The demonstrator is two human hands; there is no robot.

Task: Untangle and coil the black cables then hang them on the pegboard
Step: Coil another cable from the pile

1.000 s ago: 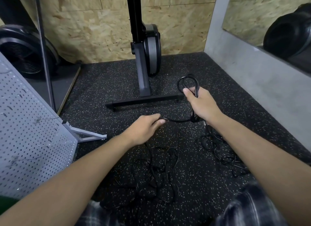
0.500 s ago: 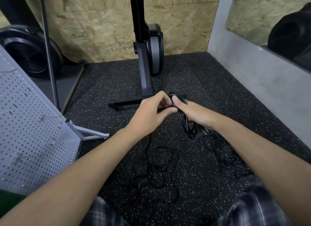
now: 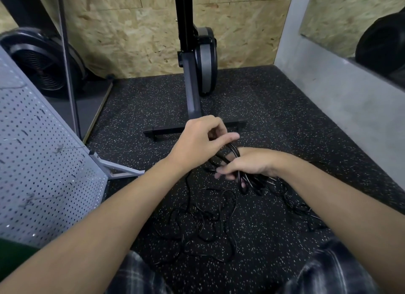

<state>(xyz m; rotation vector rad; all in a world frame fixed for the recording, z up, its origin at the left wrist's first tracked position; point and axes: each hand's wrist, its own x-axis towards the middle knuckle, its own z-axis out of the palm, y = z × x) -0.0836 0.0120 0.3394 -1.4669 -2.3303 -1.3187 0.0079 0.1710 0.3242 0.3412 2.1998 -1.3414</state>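
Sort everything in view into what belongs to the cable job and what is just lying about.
Job: coiled cable, gripped by the left hand and right hand; loose cable tangle on the floor; second tangle beside the right forearm; pegboard.

Lying about: exercise machine; fan; mirror.

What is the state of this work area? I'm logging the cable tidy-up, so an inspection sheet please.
Surface: black speckled rubber floor.
Job's things: coiled cable between both hands; pegboard at left, no cable hung on its visible part.
Clutter: nothing seen.
Hands: left hand and right hand both grip the coiled cable.
Cables: loose tangle on the floor; second tangle beneath the right forearm.
Surroundings: machine stand, fan, chipboard wall.
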